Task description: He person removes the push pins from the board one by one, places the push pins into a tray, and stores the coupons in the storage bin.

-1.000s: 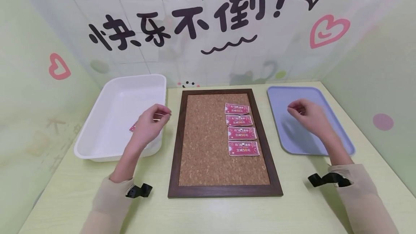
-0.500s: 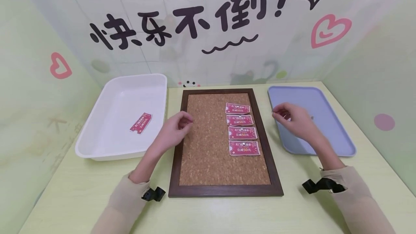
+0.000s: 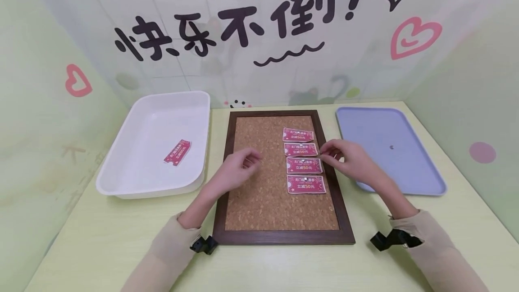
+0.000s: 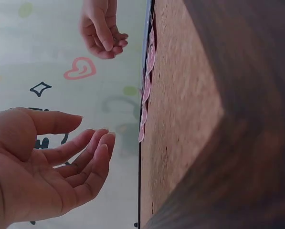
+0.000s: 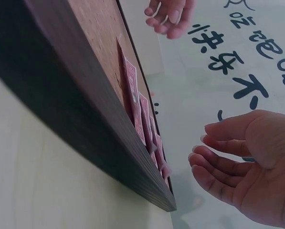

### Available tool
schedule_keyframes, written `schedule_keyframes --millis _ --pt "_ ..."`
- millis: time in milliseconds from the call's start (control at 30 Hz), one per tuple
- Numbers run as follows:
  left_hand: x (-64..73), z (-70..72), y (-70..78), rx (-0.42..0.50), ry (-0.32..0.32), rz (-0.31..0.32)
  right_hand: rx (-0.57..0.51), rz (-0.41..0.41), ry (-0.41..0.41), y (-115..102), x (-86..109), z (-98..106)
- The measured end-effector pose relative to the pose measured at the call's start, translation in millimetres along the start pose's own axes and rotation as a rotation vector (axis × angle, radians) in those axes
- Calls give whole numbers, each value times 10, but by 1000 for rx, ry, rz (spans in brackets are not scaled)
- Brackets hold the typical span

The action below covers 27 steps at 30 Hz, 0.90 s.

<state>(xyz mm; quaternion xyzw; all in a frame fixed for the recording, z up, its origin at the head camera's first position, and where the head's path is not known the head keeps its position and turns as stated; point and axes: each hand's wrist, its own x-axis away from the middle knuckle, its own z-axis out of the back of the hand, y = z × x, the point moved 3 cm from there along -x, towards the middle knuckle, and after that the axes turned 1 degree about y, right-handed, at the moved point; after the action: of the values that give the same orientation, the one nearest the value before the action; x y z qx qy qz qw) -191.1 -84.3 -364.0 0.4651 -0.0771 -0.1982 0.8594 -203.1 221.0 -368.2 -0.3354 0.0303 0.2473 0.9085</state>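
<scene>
Several pink coupons (image 3: 306, 166) sit in a column on the right half of the framed corkboard (image 3: 279, 213), each with a small pale pin head near its top. My right hand (image 3: 352, 161) is at the board's right frame, fingertips beside the middle coupons; its fingers curl loosely with nothing visible in them. Over the left part of the cork hovers my left hand (image 3: 235, 172), relaxed and empty. The left wrist view shows its thumb and fingers (image 4: 85, 167) apart. Another coupon (image 3: 177, 152) lies slanted in the white tub (image 3: 107, 184).
A blue tray (image 3: 413, 179) stands right of the corkboard, with one small shiny pin (image 3: 391, 147) on it. The white tub's raised rim is left of the board. A printed backdrop (image 3: 227, 80) rises behind the table (image 3: 275, 269).
My left hand has moved right from over the white tub to above the cork, uncovering the coupon there. My right hand has come left from the blue tray to the board's right edge.
</scene>
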Motion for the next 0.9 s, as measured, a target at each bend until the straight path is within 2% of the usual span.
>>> schedule_keyframes --millis 167,300,567,733,900 --pt "-47 -114 55 -1 -38 -25 -42 -8 -53 -76 5 -102" --pt "-97 -200 85 -20 -73 -36 -55 15 -92 -112 3 -173" --pt "-207 -302 104 -52 -145 21 -61 88 -184 -104 -11 -283" --pt "-274 -344 113 -68 -199 36 -55 99 -231 -102 -22 -339" --pt "-341 -387 118 -41 -246 47 -50 93 -259 -77 -34 -390"
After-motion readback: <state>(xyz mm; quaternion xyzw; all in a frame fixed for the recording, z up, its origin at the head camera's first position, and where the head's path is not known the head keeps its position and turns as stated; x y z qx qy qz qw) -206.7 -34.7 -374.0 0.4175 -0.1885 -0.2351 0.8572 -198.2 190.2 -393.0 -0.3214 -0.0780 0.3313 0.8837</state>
